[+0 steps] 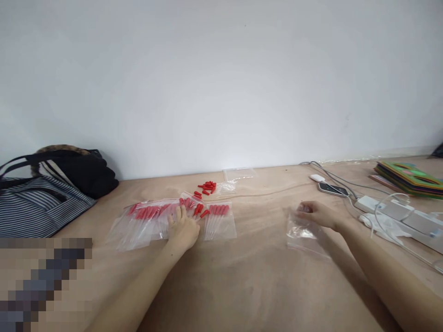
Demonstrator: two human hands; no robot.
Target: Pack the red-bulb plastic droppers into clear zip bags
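My left hand (183, 229) rests on the row of clear zip bags, its fingers stretched forward and apart. Those bags (161, 230) overlap and contain thin clear sticks with red caps (147, 212). Just right of this hand, several loose red-capped pieces (200, 211) lie beside another filled zip bag (220, 226). Over on the right, my right hand (313, 213) pinches the far edge of a clear plastic bag (302, 233), which lies on the table and looks empty. Its fingertips are partly hidden.
Loose red caps (206, 186) lie farther back, near thin clear sticks (225, 188) and a flat clear bag (239, 174) by the wall. A striped bag (41, 207) stands left. On the right are a phone (332, 189), power strip (398, 214), cables and colourful sheets (411, 177).
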